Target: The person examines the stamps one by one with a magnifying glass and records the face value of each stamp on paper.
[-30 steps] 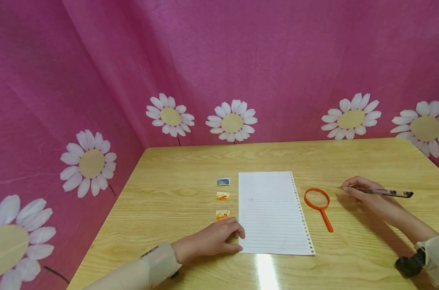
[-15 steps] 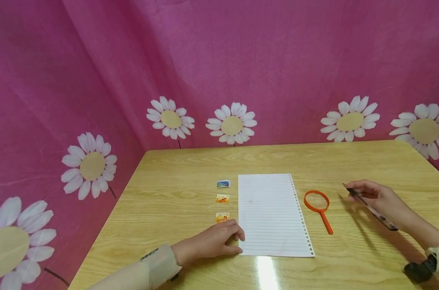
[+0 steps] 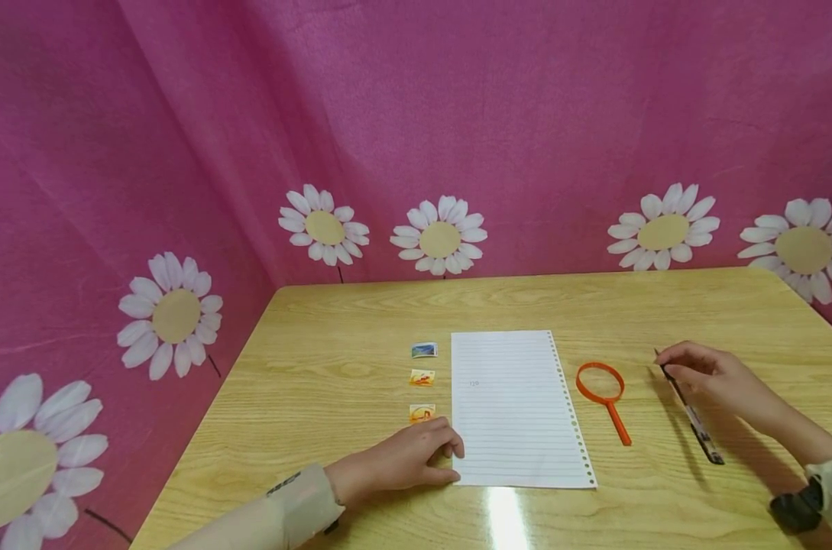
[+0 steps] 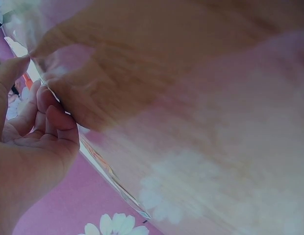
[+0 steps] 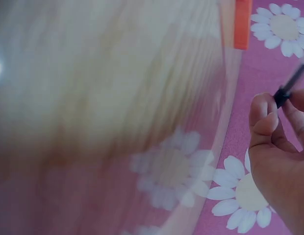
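Note:
In the head view, my right hand (image 3: 721, 382) pinches a pen (image 3: 693, 422) near one end with thumb and fingers. The pen slants down toward the table's near side, its shadow close beside it. Right of the lined paper sheet (image 3: 512, 428) lies an orange magnifying glass (image 3: 619, 425). My left hand (image 3: 405, 454) rests at the sheet's lower left edge, fingers loosely bent and thumb on the corner. Small writing shows on the sheet. Pen and fingers (image 5: 262, 112) also appear in the right wrist view.
Left of the sheet, three small stamp-like pictures lie in a column: a blue one (image 3: 425, 350), a yellow one (image 3: 422, 378) and another yellow one (image 3: 422, 412) right above the left hand. A pink flowered curtain (image 3: 539, 137) borders the wooden table (image 3: 305, 367).
The pen has swung from pointing rightward to slanting down toward the near side, and the right hand has shifted slightly right. The left hand stays on the sheet's edge.

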